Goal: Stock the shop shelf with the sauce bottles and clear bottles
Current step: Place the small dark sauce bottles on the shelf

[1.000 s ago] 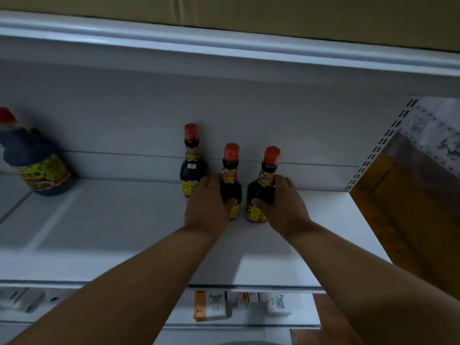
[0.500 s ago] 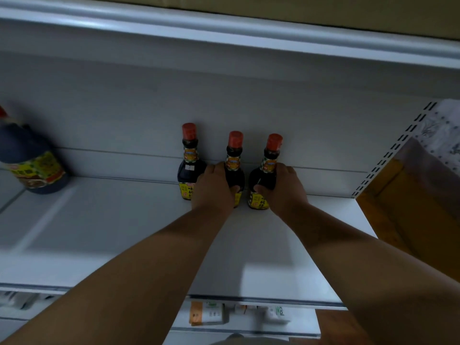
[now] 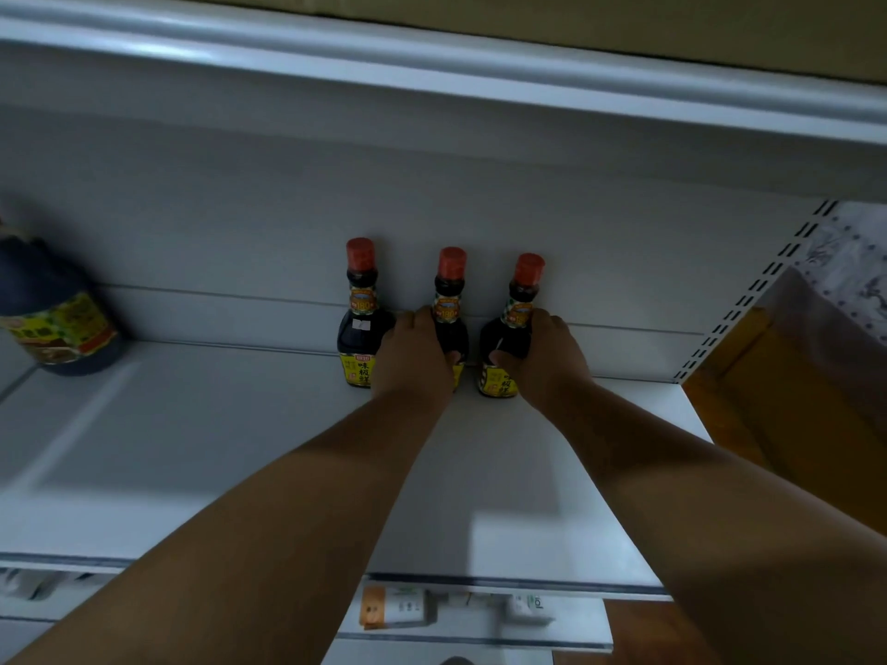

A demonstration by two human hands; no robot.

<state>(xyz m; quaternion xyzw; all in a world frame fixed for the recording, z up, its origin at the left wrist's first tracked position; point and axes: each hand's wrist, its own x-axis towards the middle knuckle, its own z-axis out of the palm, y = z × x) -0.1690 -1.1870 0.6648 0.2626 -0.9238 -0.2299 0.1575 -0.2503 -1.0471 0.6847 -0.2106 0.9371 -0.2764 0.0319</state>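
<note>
Far left on the white shelf (image 3: 192, 448) sat a big dark jug (image 3: 57, 319); then three sauce bottles lined the back wall — left hand (image 3: 415, 355) curled around the middle bottle (image 3: 450, 300), right hand (image 3: 547, 360) gripping the right bottle (image 3: 516, 328) — yellow-brown floor (image 3: 792, 415) beyond.

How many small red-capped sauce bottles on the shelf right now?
3, in a row at the back of the shelf: left bottle standing free, middle bottle gripped by the left hand, right bottle gripped by the right hand. None seem hidden.
</note>
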